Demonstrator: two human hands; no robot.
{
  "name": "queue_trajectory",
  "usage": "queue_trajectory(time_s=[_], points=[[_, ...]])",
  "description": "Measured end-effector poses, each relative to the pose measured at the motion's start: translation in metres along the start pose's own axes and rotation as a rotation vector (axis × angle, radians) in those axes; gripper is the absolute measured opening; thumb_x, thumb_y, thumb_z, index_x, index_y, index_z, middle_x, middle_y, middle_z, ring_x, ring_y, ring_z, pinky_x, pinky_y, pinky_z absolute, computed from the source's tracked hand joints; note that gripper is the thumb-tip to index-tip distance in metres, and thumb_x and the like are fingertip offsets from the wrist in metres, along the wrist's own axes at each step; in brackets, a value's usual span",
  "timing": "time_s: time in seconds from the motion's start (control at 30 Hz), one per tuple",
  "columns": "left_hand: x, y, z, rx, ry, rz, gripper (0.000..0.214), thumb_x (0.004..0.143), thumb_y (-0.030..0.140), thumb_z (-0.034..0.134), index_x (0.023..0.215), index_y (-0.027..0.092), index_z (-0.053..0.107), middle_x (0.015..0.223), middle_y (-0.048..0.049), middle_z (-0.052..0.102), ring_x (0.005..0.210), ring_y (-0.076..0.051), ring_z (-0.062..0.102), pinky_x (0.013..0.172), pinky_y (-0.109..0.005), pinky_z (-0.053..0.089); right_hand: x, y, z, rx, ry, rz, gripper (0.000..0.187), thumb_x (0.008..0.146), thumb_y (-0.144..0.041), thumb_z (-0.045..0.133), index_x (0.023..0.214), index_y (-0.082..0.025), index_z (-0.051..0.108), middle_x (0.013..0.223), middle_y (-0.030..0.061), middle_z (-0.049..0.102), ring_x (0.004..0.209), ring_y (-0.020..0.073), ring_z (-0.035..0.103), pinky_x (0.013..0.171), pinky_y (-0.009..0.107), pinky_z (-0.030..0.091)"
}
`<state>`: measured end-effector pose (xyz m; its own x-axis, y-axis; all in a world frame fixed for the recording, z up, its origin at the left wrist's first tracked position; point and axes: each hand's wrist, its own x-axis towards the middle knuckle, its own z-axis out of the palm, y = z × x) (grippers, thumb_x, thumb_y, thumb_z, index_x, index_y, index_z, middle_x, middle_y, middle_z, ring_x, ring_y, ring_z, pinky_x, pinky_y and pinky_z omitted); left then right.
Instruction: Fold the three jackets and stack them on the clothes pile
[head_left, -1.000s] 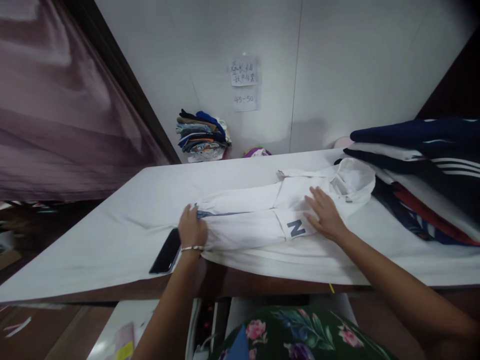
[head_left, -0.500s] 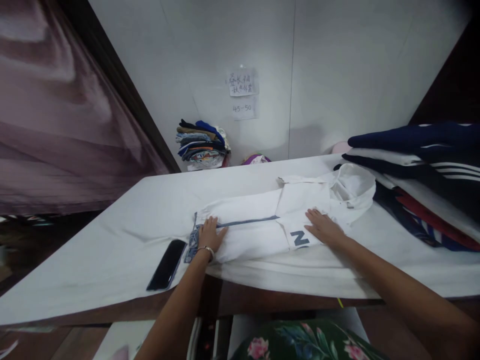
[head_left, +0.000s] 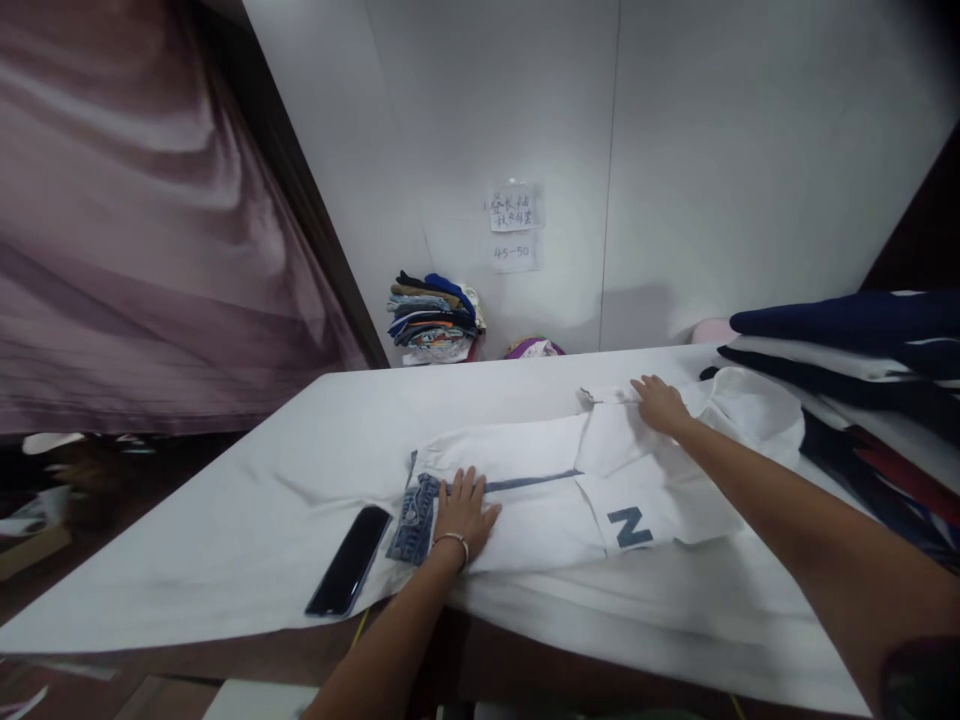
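A white hooded jacket [head_left: 540,440] lies partly folded on the white-covered table, its hood [head_left: 757,410] toward the right and a dark letter N showing on the near side. Blue denim fabric [head_left: 412,520] shows at its left end. My left hand [head_left: 463,510] rests flat on the jacket just beside the denim, fingers spread. Over at the far edge, my right hand [head_left: 661,404] touches the white cloth near the hood with fingers stretched out. Neither hand grips anything that I can see.
A black phone [head_left: 349,560] lies on the table [head_left: 225,520] left of the jacket. Folded dark and white garments [head_left: 847,350] are piled at the right. Another clothes stack [head_left: 435,315] stands by the wall, below paper notes [head_left: 515,210]. A pink curtain [head_left: 150,220] hangs at left.
My right hand has moved from the jacket's middle near the letter to its far edge. My left hand stays on the jacket near the denim. The view has shifted, and the hood lies flatter.
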<state>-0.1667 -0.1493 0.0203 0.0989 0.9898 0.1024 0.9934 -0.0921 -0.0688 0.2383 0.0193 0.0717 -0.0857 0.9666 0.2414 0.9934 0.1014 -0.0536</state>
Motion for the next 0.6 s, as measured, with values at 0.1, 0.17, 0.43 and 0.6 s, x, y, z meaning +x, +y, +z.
queue_trajectory(time_s=[0.1, 0.17, 0.43, 0.6], points=[[-0.001, -0.001, 0.001, 0.010, 0.017, 0.007, 0.058, 0.089, 0.046, 0.040, 0.138, 0.016, 0.044, 0.150, -0.0120, 0.032, 0.139, -0.034, 0.023, 0.111, -0.058, 0.016, 0.012, 0.004, 0.008, -0.009, -0.071, 0.082, 0.056, 0.081, -0.011, 0.040, 0.137, -0.018, 0.041, 0.146, 0.0141, 0.037, 0.136, 0.0284, 0.027, 0.106, 0.053, 0.026], [-0.002, -0.002, 0.005, 0.016, 0.036, 0.015, 0.058, 0.089, 0.046, 0.040, 0.138, 0.016, 0.045, 0.149, -0.0121, 0.034, 0.139, -0.034, 0.024, 0.111, -0.058, 0.017, 0.016, 0.006, 0.012, 0.028, -0.104, 0.124, 0.050, 0.082, -0.013, 0.040, 0.131, -0.018, 0.048, 0.135, 0.0153, 0.049, 0.128, 0.0284, 0.039, 0.101, 0.051, 0.032], [-0.002, -0.006, 0.013, 0.012, 0.091, 0.019, 0.057, 0.089, 0.049, 0.039, 0.137, 0.019, 0.047, 0.149, -0.0099, 0.035, 0.139, -0.032, 0.025, 0.111, -0.058, 0.018, 0.032, 0.007, -0.017, 0.228, -0.084, 0.291, 0.035, 0.084, -0.030, 0.039, 0.094, -0.014, 0.069, 0.097, 0.0145, 0.068, 0.087, 0.0240, 0.062, 0.067, 0.030, 0.043], [-0.001, -0.005, 0.012, 0.002, 0.082, 0.011, 0.057, 0.089, 0.048, 0.039, 0.137, 0.018, 0.046, 0.149, -0.0103, 0.035, 0.139, -0.032, 0.025, 0.111, -0.058, 0.018, 0.038, -0.017, -0.086, 0.361, 0.067, 0.237, 0.038, 0.082, -0.030, 0.033, 0.082, -0.014, 0.067, 0.078, 0.0068, 0.065, 0.073, 0.0180, 0.057, 0.061, 0.024, 0.037]])
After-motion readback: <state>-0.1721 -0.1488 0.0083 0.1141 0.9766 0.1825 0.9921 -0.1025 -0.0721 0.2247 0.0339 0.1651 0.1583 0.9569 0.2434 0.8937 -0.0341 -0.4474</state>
